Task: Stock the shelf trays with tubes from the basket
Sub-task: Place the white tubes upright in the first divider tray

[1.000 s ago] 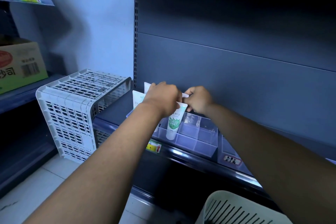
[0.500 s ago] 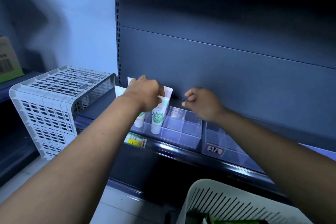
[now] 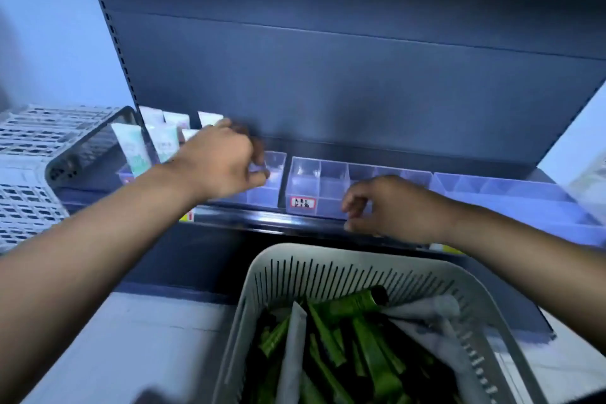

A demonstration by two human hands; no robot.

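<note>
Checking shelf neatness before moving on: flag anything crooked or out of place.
The front white tube at the left end of the tray leans sideways, not upright like those behind. Nothing else stands out.

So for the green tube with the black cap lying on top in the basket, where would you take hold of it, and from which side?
Grip the green tube around its mid-body, coming straight down from above. It lies nearly flat across the top of the pile, black cap toward the basket back wall, so its round body is exposed and unblocked. The right hand, hovering empty by the shelf edge, looks nearest.
</note>
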